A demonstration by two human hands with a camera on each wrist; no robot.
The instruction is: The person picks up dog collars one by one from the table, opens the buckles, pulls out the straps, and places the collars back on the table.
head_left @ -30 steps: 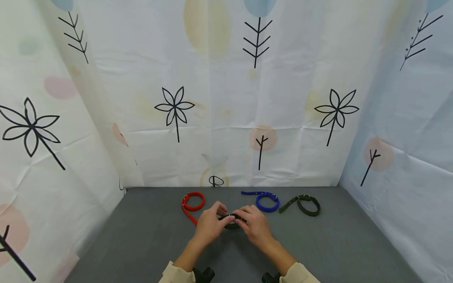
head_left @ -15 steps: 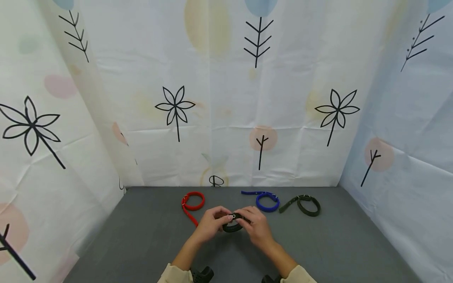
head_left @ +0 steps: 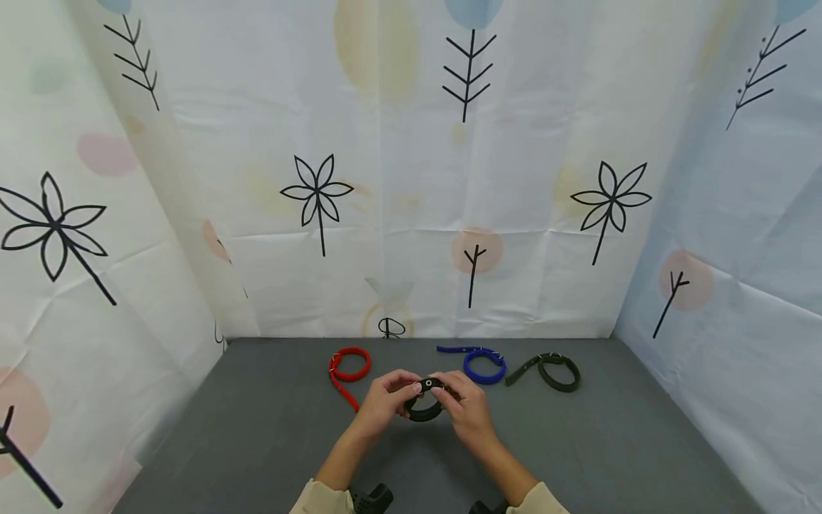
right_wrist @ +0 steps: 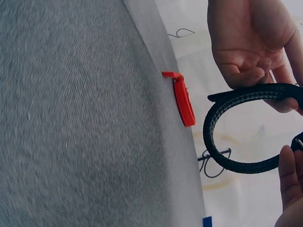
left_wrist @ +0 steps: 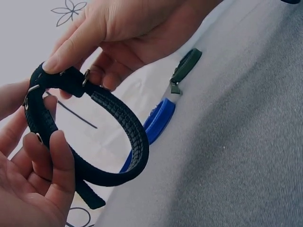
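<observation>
Four buckle collars are in view, one each in black, red, blue and dark green. The black collar is in the grip, bent into a loop and held up off the surface. Two hands share it: the left hand pinches one side between thumb and fingers, the right hand pinches the other, their thumb tips close together on either side of a metal eyelet. The strap's free end sticks out just beside the fingers of the left hand.

The other three collars lie coiled beyond the grip, each with a straight tail. The red collar is to the left, its tail running toward the left hand. The blue collar sits just past the right hand, and the dark green collar is farther right, near the blue one.

The surface is dark grey with a fine woven texture. Pale, creased cloth panels enclose it on three sides, printed with pastel blobs, outlined flowers and black twigs. Two cream sleeves and two black wrist devices show nearest the viewer, behind the grip.
</observation>
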